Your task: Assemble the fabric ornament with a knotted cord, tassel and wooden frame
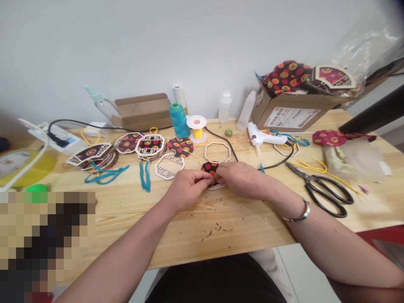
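Both hands meet over a small piece of dark patterned fabric (pixel 208 168) near the middle of the wooden table. My left hand (pixel 191 187) pinches its near edge with thumb and forefinger. From the right, my right hand (pixel 236 177) covers part of the fabric, its fingers closed on it. A pale frame edge shows below the fabric, mostly hidden by the hands. Just behind lies a thin octagonal wooden frame (pixel 217 144). A lattice frame (pixel 164 172) rests left of my left hand, below a round patterned fabric piece (pixel 186 147).
Black-handled scissors (pixel 328 191) and a white glue gun (pixel 263 136) with its cable lie right. Teal thread (pixel 179 120) and a yellow spool (pixel 198 134) stand behind. Stacked ornaments (pixel 150 146) sit left. A cardboard box (pixel 288 113) holds fabric pieces back right. Dark scraps lie near the front edge.
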Action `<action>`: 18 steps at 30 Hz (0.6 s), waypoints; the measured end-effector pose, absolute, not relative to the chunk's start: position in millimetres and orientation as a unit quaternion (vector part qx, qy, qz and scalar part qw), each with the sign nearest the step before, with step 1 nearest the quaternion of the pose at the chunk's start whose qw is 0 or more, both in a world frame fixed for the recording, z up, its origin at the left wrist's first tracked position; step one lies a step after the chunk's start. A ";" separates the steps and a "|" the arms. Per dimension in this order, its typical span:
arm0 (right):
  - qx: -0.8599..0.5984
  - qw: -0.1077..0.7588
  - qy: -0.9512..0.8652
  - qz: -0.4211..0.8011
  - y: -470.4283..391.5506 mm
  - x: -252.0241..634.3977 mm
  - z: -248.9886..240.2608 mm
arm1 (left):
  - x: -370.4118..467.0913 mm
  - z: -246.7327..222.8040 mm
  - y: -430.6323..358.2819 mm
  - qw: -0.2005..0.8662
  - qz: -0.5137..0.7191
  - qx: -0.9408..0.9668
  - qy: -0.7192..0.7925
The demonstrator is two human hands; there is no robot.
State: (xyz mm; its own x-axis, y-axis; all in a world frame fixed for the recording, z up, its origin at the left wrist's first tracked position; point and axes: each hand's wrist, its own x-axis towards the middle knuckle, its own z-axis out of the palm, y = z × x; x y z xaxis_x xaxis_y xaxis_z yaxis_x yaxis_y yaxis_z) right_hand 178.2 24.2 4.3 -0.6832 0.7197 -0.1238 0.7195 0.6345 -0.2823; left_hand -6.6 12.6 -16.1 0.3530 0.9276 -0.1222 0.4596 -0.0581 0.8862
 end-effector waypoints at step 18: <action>-0.429 0.010 -0.892 0.141 23.1 177.9 -4.3 | -8.1 -16.4 14.8 0.415 0.238 0.751 0.455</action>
State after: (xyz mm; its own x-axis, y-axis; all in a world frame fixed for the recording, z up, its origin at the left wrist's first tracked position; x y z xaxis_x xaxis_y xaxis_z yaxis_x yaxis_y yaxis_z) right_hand 177.9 23.1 -4.3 -0.6313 0.7688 -0.1021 0.7629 0.5920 -0.2597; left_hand -8.1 14.8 -16.4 0.4717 0.8815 -0.0200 0.4860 -0.2410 0.8401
